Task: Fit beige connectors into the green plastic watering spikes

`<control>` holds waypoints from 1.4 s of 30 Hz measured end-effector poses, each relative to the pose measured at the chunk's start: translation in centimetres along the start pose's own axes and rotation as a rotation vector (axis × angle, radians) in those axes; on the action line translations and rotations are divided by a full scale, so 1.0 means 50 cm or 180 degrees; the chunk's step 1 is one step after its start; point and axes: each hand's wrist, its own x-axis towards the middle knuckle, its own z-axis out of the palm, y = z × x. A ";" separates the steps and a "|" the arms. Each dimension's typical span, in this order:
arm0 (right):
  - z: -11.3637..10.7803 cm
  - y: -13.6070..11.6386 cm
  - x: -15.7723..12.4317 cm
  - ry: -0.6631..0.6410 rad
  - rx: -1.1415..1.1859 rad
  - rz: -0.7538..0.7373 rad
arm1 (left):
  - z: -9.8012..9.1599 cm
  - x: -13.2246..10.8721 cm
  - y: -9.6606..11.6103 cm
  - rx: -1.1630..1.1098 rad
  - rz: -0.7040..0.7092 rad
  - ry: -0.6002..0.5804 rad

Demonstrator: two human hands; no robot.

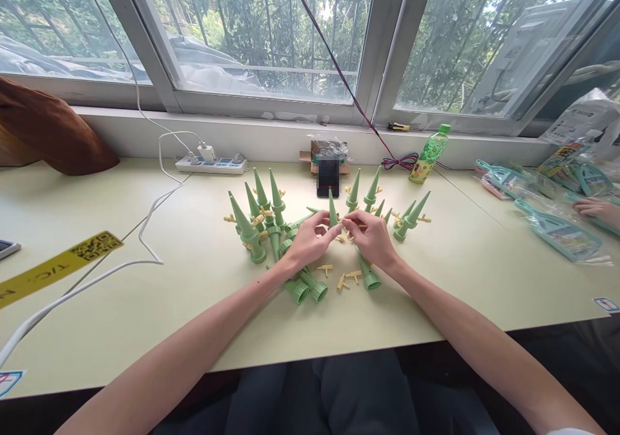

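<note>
My left hand (309,240) is closed around a green plastic spike (332,210) that points up between my two hands. My right hand (371,236) pinches a small yellow valve piece (347,222) at the side of that spike. Several more green spikes (256,222) stand or lie on the pale table at the left, and others (409,219) at the right. Loose yellow valves (347,279) lie in front of my hands, near a lying green spike (368,272).
A phone (328,177) stands behind the spikes. A white power strip (211,163) and its cable (97,279) run along the left. A green bottle (429,153) stands at the sill. Packaged teal items (562,233) and another person's hand (598,210) are at the right.
</note>
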 end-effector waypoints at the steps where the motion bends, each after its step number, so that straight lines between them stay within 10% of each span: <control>1: 0.000 0.000 0.000 -0.0008 -0.0007 0.0013 | 0.000 0.000 -0.002 0.0028 0.0019 -0.0020; 42: 0.000 -0.016 -0.003 -0.0151 -0.0224 -0.0043 | 0.008 -0.004 -0.008 0.0714 0.0430 0.0075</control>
